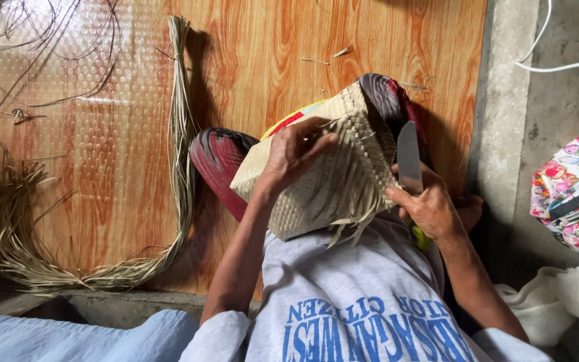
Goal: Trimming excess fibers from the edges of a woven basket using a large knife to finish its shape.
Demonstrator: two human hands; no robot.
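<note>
The left hand rests on top of a pale tan woven basket made of flat dried leaf strips. Its fingers are bent and pressed down on the weave, with the thumb tucked under, so the hand grips the basket's upper side. The basket sits in the middle of the scene, on the person's lap, tipped with its open, ragged edge toward the near side. Loose strip ends stick out there.

The right hand is at the basket's right edge. It is curled tight around the yellow-green handle of a knife with a flat grey metal blade. The blade points up and far, just beside the basket. The forefinger reaches left and touches the loose strips.

On the left, a long bundle of dried leaf strips lies curved on the shiny orange wood-pattern floor. On the right sits a flower-print bag.
</note>
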